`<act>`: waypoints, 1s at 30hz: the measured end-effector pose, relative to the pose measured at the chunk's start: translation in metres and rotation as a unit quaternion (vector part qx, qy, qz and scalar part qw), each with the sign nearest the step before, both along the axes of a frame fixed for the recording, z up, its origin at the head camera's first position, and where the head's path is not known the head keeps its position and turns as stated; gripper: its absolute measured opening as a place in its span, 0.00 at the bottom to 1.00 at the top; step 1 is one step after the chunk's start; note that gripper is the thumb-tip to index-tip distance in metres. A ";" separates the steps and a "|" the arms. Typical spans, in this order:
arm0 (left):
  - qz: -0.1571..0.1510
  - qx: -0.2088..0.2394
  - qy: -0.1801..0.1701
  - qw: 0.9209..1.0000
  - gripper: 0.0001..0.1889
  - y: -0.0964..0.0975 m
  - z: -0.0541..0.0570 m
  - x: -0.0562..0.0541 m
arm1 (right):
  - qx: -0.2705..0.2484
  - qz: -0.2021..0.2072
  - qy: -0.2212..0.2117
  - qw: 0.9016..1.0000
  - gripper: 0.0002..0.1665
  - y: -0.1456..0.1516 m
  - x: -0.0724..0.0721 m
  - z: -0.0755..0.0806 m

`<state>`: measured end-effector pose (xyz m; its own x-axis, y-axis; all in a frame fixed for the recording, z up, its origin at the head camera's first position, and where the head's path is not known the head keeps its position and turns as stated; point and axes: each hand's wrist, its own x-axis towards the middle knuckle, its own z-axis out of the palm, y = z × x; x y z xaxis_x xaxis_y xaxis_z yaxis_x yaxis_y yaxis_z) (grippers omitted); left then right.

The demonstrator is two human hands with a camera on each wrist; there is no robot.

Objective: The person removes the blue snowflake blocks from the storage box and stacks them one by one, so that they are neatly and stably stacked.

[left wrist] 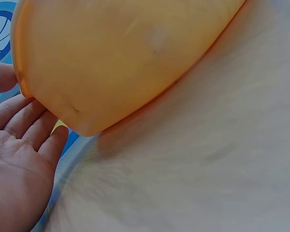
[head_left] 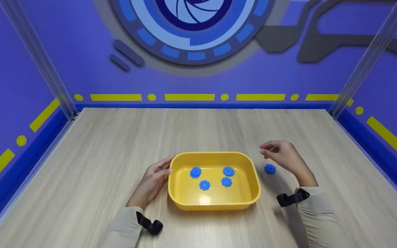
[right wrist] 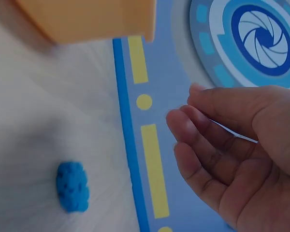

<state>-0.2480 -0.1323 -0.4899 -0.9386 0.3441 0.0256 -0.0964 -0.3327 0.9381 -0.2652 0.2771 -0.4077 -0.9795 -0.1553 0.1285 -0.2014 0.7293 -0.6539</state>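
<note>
A yellow plastic tub (head_left: 215,207) stands on the table, with several blue notched discs (head_left: 204,185) lying apart on its floor. My left hand (head_left: 153,181) grips the tub's left side, thumb at the rim and fingers against the outer wall; the left wrist view shows the tub's wall (left wrist: 116,63) from outside. To the right of the tub, my right hand (head_left: 284,155) is raised over the table, fingers loosely bent and thumb close to the index finger, with nothing visible between them. Below it on the table lies another blue notched piece (head_left: 270,168), thick like stacked discs in the right wrist view.
The light wood table (head_left: 122,137) reaches back to a purple-blue wall (head_left: 198,84) with yellow marks. Side panels stand at left and right, with clear posts (head_left: 365,58) in the back corners. Each wrist wears a black camera (head_left: 293,198) on its strap.
</note>
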 end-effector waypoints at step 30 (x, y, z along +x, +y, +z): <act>0.000 -0.005 0.004 1.000 0.33 0.000 0.000 0.000 | 0.121 0.206 -0.042 0.970 0.13 -0.105 -0.011 0.032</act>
